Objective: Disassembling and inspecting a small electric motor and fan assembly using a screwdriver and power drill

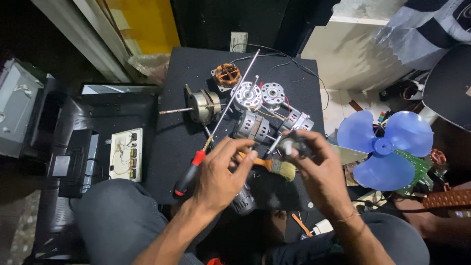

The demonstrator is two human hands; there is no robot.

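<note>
My left hand (222,172) holds a small paint brush (275,167) with an orange handle, its pale bristles pointing right. My right hand (318,169) grips a small dark motor part (293,143) with a metal shaft, held just above the bristles. Both hands hover over a black mat (191,73). On the mat lie several fan motors (251,126), a brass-coloured motor (203,105) with a shaft, a copper-wound stator (227,75) and a long screwdriver (194,166) with a red-and-black handle, just left of my left hand.
A blue fan blade (382,147) lies at the right beside a green circuit board (417,172). A white board with wiring (126,154) sits at the left next to black equipment (73,162). My knees frame the bottom of the view.
</note>
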